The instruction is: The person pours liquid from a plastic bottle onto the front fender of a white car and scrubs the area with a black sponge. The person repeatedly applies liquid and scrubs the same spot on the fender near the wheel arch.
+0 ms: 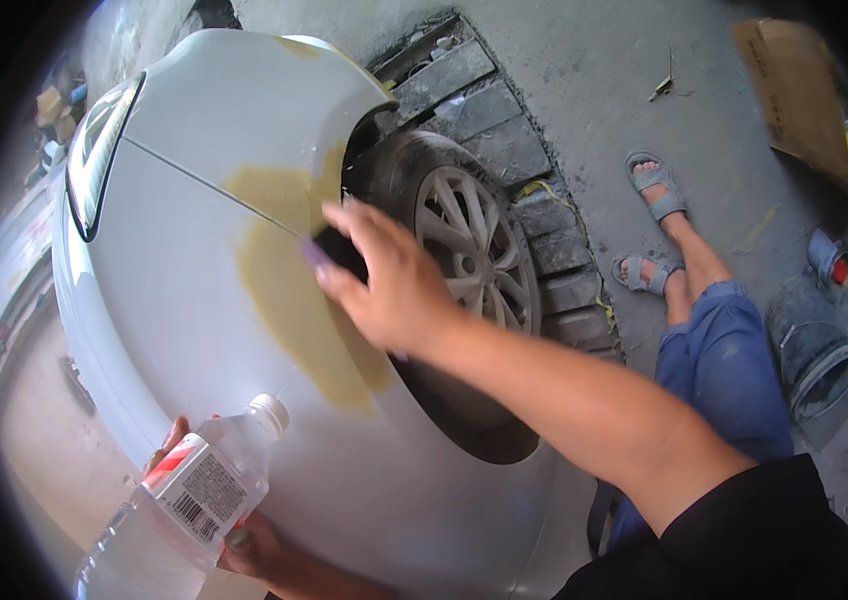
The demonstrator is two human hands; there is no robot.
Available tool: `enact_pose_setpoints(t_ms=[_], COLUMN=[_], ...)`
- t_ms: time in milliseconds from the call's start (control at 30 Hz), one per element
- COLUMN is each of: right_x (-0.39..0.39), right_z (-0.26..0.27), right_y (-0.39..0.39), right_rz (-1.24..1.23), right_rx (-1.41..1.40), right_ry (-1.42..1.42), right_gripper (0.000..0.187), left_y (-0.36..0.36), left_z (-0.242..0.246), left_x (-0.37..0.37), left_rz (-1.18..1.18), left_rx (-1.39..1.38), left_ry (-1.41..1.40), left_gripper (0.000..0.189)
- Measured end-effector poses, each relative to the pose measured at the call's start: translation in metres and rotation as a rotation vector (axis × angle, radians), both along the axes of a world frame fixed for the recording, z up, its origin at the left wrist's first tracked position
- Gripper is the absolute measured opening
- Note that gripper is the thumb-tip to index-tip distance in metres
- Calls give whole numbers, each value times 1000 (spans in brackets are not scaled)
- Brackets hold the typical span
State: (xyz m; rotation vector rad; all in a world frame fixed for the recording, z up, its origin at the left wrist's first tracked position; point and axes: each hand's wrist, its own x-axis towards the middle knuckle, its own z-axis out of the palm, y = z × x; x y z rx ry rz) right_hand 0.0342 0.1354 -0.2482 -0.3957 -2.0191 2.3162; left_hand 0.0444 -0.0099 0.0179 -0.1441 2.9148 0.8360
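My right hand [394, 289] is at the front edge of the wheel arch, fingers bent around a dark, thin pad with a purple edge [311, 252]; most of it is hidden and blurred. Beneath and beside that hand, yellowish filler patches [281, 300] cover part of the silver-white car body panel [191, 247], on both sides of a panel seam [199, 181]. At the lower left, my left hand [251, 544] grips a clear plastic bottle [244, 450], tilted, with a white cap on and a printed label.
An alloy wheel with its tyre [469, 232] sits inside the arch. Stone slabs [499, 142] line the floor behind it. Legs in blue jeans [724, 367] and grey sandals [656, 184] are at right, beside a dark bucket [814, 352] and cardboard box [799, 97]. A car lamp [103, 154] is at left.
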Motion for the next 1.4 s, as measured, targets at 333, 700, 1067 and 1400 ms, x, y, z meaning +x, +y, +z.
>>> enact_pose_setpoints(t_ms=[333,700,1067,1400], right_x=[-18,34,86,122], right_z=[-2,18,49,61], right_y=[2,5,16,16], right_rz=[-22,39,125,146], right_rx=[-36,-23,-44,-43], right_ry=[5,29,34,46], right_gripper=[56,67,74,74], left_y=[15,24,12,7], left_z=[-10,-23,-10,-10], left_x=[4,4,3,4], left_rz=[-13,-12,-27,-43], left_rx=[-100,-134,-135,-135], left_ry=[110,233,113,125], left_gripper=[118,124,124,123])
